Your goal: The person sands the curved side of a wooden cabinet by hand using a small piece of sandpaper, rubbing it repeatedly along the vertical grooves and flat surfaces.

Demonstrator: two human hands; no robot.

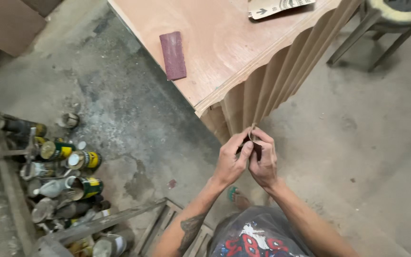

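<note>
Beside fluted plywood (262, 90), left hand (231, 159) and right hand (264, 162) fingers pinch folded sandpaper (257, 148).

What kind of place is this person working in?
Most likely a woodworking or furniture workshop. A bare plywood cabinet with a fluted side stands on a stained concrete floor, a sheet of sandpaper lies on its top, and used cans crowd a corner.

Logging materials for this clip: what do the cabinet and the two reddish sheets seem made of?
Cabinet: likely plywood, unfinished, with pale bare grain on top and fluted front panels. Sheet on top: probably sandpaper, with a dull maroon gritty face. Folded piece pinched between left hand and right hand: apparently the same, mostly hidden.
</note>
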